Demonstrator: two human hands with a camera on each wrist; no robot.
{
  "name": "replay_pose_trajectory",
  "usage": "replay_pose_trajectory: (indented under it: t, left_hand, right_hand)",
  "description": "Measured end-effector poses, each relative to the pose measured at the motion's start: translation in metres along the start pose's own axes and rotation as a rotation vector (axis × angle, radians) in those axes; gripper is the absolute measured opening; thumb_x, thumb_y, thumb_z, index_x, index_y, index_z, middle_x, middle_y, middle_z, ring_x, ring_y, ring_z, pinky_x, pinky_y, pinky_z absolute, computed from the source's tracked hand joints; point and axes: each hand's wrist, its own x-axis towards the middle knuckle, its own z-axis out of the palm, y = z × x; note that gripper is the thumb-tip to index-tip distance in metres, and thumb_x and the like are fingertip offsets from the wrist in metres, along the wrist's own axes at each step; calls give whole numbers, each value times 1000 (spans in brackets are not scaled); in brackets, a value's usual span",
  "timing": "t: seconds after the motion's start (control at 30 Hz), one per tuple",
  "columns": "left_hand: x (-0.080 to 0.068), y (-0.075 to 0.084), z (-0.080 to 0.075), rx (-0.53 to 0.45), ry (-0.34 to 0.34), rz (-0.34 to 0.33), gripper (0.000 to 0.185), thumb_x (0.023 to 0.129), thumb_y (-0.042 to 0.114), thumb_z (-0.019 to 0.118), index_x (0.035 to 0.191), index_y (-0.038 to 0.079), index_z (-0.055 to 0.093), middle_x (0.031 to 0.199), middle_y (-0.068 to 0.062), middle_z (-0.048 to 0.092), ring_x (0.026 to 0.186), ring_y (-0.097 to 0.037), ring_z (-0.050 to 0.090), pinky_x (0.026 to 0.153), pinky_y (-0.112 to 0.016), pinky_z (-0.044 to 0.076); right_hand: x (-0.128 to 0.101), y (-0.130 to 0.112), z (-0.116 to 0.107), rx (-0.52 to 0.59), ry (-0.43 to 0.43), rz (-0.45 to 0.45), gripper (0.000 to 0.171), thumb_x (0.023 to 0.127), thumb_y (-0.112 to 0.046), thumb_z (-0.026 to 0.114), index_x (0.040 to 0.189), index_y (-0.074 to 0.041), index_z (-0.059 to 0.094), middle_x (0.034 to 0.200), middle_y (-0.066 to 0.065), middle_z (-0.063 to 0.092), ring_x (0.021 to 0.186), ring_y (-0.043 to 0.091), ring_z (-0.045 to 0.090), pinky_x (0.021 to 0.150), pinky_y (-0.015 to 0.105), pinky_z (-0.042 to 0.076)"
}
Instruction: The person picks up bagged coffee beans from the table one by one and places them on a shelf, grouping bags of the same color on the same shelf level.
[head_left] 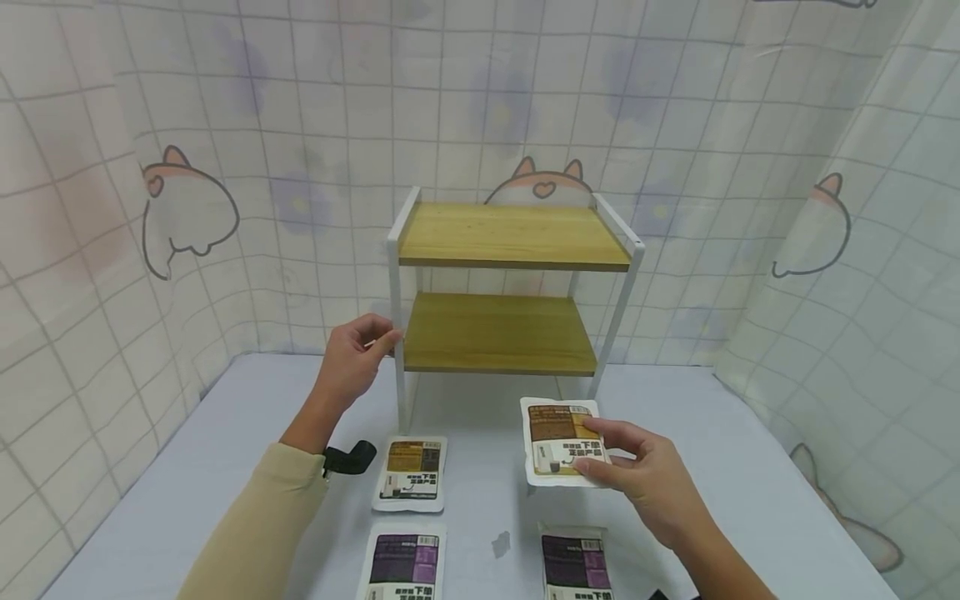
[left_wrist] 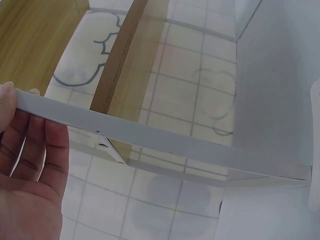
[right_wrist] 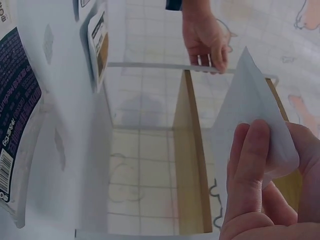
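Note:
A two-tier rack with wooden shelves and a white frame (head_left: 512,287) stands at the back of the table. My left hand (head_left: 352,360) grips its front left post (left_wrist: 150,136) with fingers (left_wrist: 35,145) curled behind it. My right hand (head_left: 637,473) pinches a white pouch with a brown label (head_left: 558,437), lifted just in front of the rack; its blank back (right_wrist: 247,107) shows in the right wrist view. The left hand (right_wrist: 205,37) is also in that view, at the post.
Three more pouches lie on the pale table (head_left: 225,467): a brown-labelled one (head_left: 411,472) and two purple-labelled ones (head_left: 403,567) (head_left: 575,567). A small scrap (head_left: 500,544) lies between them. Tiled curtain walls with cartoon prints enclose the table.

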Motion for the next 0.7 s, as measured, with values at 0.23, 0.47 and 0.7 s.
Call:
replay_pose_trajectory:
  t: [0.23, 0.47, 0.7]
  left_hand:
    - [1, 0, 1, -1, 1, -3, 26, 101, 30, 66, 108, 5, 71, 101, -14, 71, 89, -18, 66, 83, -16, 54]
    - [0, 0, 2, -3, 1, -12, 25, 101, 30, 66, 109, 6, 71, 103, -12, 72, 90, -21, 68, 84, -19, 54]
    - [-1, -1, 1, -10, 2, -18, 27, 101, 32, 66, 110, 8, 71, 104, -11, 72, 96, -32, 67, 83, -21, 55]
  right_hand:
    - [1, -6, -2, -5, 5, -20, 65, 82, -11, 86, 141, -4, 60, 129, 20, 59, 99, 22, 74, 82, 30, 61]
    - [0, -15, -4, -6, 6, -45, 65, 83, -11, 85, 142, -4, 59, 130, 20, 58, 99, 22, 73, 83, 31, 61]
    - [3, -22, -5, 9, -25, -95, 65, 84, -9, 84, 143, -1, 57, 127, 18, 59, 98, 20, 74, 83, 31, 61]
